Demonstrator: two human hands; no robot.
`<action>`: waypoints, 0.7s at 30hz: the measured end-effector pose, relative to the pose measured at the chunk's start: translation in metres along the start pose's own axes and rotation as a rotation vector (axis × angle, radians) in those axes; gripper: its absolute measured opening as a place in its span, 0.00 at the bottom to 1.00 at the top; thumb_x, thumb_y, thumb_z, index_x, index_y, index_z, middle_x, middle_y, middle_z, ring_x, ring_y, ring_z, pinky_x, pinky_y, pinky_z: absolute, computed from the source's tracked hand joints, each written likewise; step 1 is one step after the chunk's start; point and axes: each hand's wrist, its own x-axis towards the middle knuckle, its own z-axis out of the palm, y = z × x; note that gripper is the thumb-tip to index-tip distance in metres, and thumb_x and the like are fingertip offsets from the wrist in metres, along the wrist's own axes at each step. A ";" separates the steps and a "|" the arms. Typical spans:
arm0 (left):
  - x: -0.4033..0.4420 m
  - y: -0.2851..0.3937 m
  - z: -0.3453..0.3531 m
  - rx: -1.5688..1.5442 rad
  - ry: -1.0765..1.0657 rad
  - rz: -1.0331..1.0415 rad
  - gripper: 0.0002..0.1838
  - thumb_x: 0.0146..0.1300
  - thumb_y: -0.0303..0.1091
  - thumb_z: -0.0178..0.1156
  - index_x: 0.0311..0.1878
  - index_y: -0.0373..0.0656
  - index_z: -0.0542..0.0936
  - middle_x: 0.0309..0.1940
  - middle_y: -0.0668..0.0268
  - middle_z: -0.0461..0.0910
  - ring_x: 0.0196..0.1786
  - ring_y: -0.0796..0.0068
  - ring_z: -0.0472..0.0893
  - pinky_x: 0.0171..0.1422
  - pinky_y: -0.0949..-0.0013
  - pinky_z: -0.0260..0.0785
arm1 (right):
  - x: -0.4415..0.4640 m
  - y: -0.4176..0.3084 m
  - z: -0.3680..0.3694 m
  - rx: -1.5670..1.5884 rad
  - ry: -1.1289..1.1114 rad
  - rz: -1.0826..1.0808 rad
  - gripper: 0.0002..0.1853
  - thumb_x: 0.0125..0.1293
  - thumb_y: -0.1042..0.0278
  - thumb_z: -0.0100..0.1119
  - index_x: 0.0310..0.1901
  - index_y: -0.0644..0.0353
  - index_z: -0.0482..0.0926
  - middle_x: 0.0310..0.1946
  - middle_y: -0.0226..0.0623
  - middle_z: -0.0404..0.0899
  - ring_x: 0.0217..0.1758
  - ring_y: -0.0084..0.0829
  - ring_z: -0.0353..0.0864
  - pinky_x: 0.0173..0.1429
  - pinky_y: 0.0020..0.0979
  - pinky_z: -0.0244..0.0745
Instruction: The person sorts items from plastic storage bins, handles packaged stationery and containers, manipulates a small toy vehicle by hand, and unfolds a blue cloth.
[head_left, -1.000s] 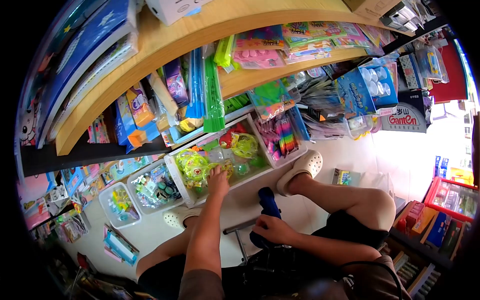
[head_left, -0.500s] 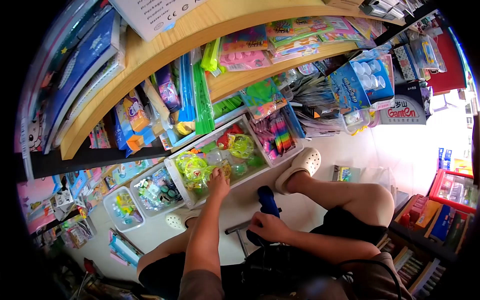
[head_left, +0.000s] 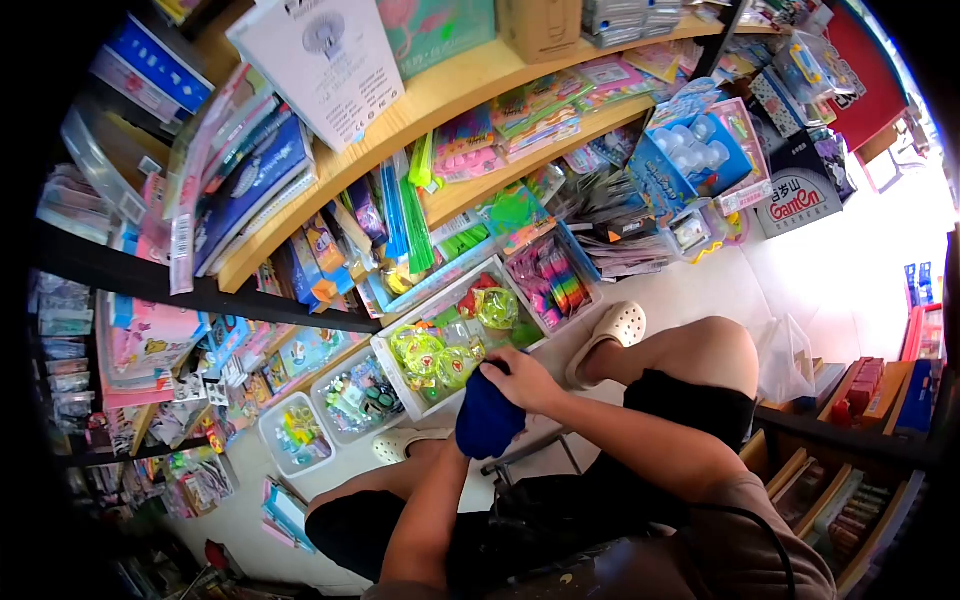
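Observation:
A dark blue piece of cloth (head_left: 490,415) hangs in front of my lap, bunched and soft; I cannot make out its exact kind. My right hand (head_left: 525,382) grips its upper edge with fingers curled. The cloth covers my left hand, and only the left wrist and forearm show below it; whether that hand is inside or behind the cloth I cannot tell. Just beyond is a white tray (head_left: 393,378) with yellow-green round toys (head_left: 425,355) in clear wrap.
Beside the tray stand a bin of small wrapped pieces (head_left: 362,398), a smaller white tub (head_left: 298,435) and a bin of rainbow-coloured items (head_left: 555,282). A curved wooden shelf (head_left: 430,100) overhangs them. A blue box of clear cups (head_left: 685,155) stands right. Wooden drawers (head_left: 835,510) are at lower right.
My left hand has left the toys in the tray and come back to the blue cloth. My right hand now holds the cloth higher, around the left hand's place. The view has shifted left.

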 end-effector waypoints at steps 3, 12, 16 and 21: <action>-0.026 0.034 0.001 0.322 -0.070 -0.166 0.16 0.54 0.30 0.59 0.47 0.39 0.73 0.22 0.64 0.75 0.22 0.78 0.76 0.22 0.76 0.68 | 0.007 0.051 0.038 -0.155 -0.033 -0.002 0.25 0.63 0.44 0.47 0.45 0.61 0.77 0.37 0.54 0.78 0.42 0.46 0.78 0.43 0.39 0.73; -0.088 -0.003 -0.031 1.252 0.200 0.790 0.12 0.58 0.27 0.52 0.45 0.39 0.68 0.30 0.60 0.73 0.24 0.71 0.75 0.29 0.65 0.72 | -0.030 0.028 0.044 -0.157 -0.179 -0.218 0.13 0.61 0.60 0.50 0.40 0.58 0.78 0.32 0.46 0.79 0.32 0.39 0.80 0.38 0.38 0.73; -0.096 -0.040 -0.038 0.638 0.182 0.478 0.21 0.59 0.29 0.48 0.57 0.40 0.63 0.39 0.56 0.75 0.22 0.71 0.74 0.33 0.64 0.72 | -0.058 -0.023 -0.003 -0.205 -0.137 -0.213 0.10 0.58 0.67 0.50 0.35 0.62 0.77 0.31 0.47 0.78 0.32 0.45 0.78 0.40 0.39 0.72; -0.112 -0.024 -0.004 0.424 0.258 0.246 0.15 0.61 0.31 0.46 0.50 0.40 0.70 0.34 0.64 0.74 0.30 0.74 0.76 0.39 0.73 0.70 | -0.138 -0.072 -0.114 0.519 0.046 -0.438 0.05 0.62 0.71 0.48 0.34 0.62 0.73 0.23 0.36 0.74 0.22 0.27 0.73 0.30 0.30 0.71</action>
